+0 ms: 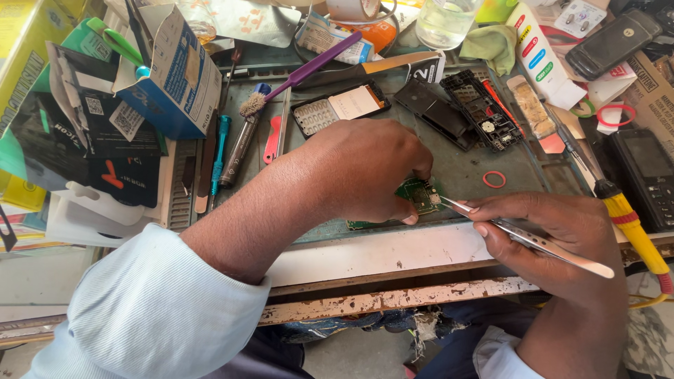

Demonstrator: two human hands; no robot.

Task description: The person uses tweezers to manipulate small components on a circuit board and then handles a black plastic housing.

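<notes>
purple toothbrush | blue box | glass of water | red rubber band | yellow-handled iron

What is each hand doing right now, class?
Left hand: closed, pressing down on the green circuit board.
Right hand: closed on metal tweezers, tips at the board.

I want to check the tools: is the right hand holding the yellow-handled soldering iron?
No, the right hand holds thin metal tweezers with tips at the green circuit board, while the yellow-handled soldering iron lies beside it on the bench.
</notes>
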